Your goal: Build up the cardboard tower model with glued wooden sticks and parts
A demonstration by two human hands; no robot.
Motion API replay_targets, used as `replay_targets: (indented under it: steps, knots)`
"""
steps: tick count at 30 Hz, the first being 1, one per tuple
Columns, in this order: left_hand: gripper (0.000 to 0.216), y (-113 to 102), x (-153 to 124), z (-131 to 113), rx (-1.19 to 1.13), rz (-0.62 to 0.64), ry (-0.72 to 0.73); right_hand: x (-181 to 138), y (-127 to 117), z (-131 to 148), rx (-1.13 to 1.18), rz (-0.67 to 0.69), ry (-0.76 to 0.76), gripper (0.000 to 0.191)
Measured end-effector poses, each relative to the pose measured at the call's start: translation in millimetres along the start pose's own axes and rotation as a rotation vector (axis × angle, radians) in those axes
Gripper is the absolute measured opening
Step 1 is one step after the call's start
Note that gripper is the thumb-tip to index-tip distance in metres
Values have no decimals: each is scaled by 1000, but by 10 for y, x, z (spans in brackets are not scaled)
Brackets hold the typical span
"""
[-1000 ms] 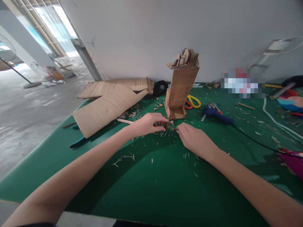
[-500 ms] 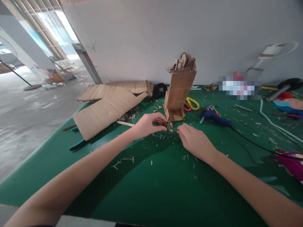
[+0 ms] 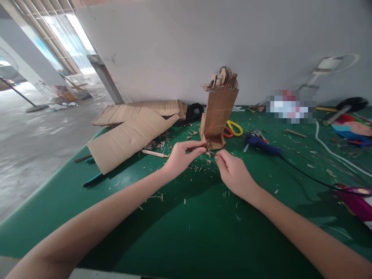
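A tall cardboard tower point(image 3: 218, 112) stands upright on the green table point(image 3: 180, 232), with a red thread point(image 3: 216, 114) running down its front from small cardboard wheels at the top. My left hand point(image 3: 181, 157) is closed in a pinch on a small cardboard piece point(image 3: 207, 146) just in front of the tower's base. My right hand point(image 3: 234, 172) is also pinched, its fingertips on something thin right beside that piece; it is too small to name. Both hands hover slightly above the table.
Folded cardboard sheets point(image 3: 130, 133) lie at the left. Yellow-and-red scissors point(image 3: 234, 128) and a blue glue gun point(image 3: 263, 143) with a black cord lie right of the tower. Cardboard scraps litter the table. Colourful items point(image 3: 353, 128) sit at far right; a teal-handled tool point(image 3: 93, 179) lies near the left edge.
Both hands have lifted a little and drawn closer to the tower's base, keeping their pinches. The view has shifted slightly.
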State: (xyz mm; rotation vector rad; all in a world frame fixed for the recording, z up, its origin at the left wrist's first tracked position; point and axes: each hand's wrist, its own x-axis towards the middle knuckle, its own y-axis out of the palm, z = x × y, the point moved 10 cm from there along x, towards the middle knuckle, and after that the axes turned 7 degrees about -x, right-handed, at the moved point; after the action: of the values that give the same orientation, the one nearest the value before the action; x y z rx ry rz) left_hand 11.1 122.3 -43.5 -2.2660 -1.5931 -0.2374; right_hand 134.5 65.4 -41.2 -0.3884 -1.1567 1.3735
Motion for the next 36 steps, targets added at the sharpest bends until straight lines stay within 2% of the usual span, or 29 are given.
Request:
replay_targets:
  steps: [3, 12, 20, 25, 27, 33, 36]
  knots:
    - [32, -5, -3, -42, 12, -6, -2, -2, -4, -8, 59, 19, 20, 20]
    - [18, 54, -46, 13, 29, -49, -10, -18, -2, -34, 25, 19, 31, 22]
    - [23, 95, -148, -199, 326, -53, 213, -22, 33, -81, 179, 30, 105, 25]
    - [28, 158, -192, -260, 418, -60, 274, -30, 72, -114, 204, 44, 147, 26]
    - [27, 174, -198, -272, 436, -67, 284, -40, 126, -155, 299, 73, 210, 26]
    - [21, 187, -207, -267, 458, -71, 291, -197, 501, -231, 929, 314, 614, 23]
    - [19, 196, -214, -249, 482, -68, 288, -200, 490, -231, 895, 323, 616, 23]
